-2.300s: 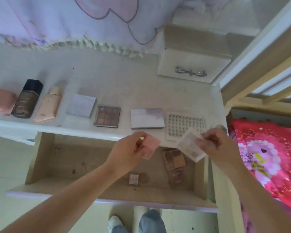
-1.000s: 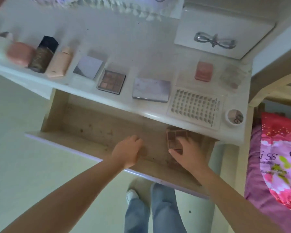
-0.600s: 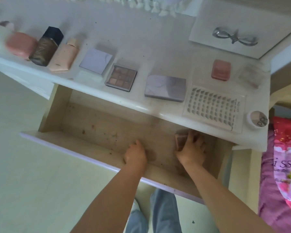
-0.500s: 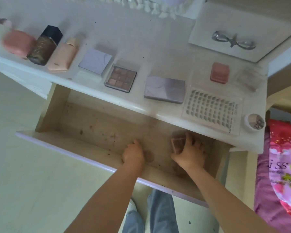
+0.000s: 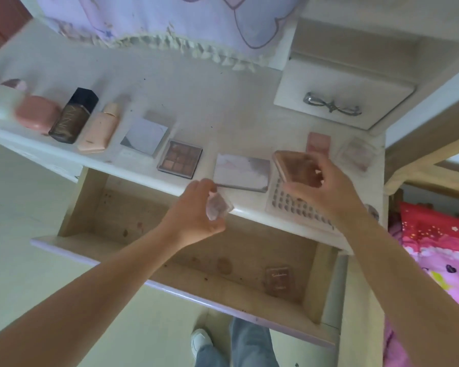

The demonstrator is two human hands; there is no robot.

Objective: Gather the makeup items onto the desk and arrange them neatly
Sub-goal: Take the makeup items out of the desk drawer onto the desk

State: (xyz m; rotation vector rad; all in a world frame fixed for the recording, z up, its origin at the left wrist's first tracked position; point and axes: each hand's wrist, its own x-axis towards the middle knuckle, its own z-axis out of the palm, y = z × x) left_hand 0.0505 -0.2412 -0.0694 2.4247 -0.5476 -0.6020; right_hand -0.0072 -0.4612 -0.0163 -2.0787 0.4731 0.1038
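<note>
My left hand [image 5: 196, 215] holds a small clear pinkish compact [image 5: 217, 206] at the desk's front edge. My right hand [image 5: 326, 192] grips a brown palette [image 5: 294, 165], tilted above the lash tray [image 5: 292, 207]. On the white desk [image 5: 210, 107] lie in a row a pink case [image 5: 36, 115], a dark bottle [image 5: 73, 116], a peach tube [image 5: 100, 128], a mirrored compact [image 5: 145, 136], a brown eyeshadow palette [image 5: 180, 158] and a lilac palette [image 5: 241, 172]. Further back sit a pink blush [image 5: 318, 141] and a clear case [image 5: 357, 154]. One brown palette [image 5: 280, 280] stays in the open drawer [image 5: 90, 186].
A small drawer unit with a bow handle [image 5: 331, 105] stands at the desk's back right. A lilac fringed cloth [image 5: 170, 19] hangs over the back. A bed with a red and pink cover [image 5: 440, 247] is on the right. My shoe and jeans [image 5: 249, 345] show below the drawer.
Both hands have come up out of the drawer. The left now holds the small clear compact and the right the brown palette, raised over the desk's front right.
</note>
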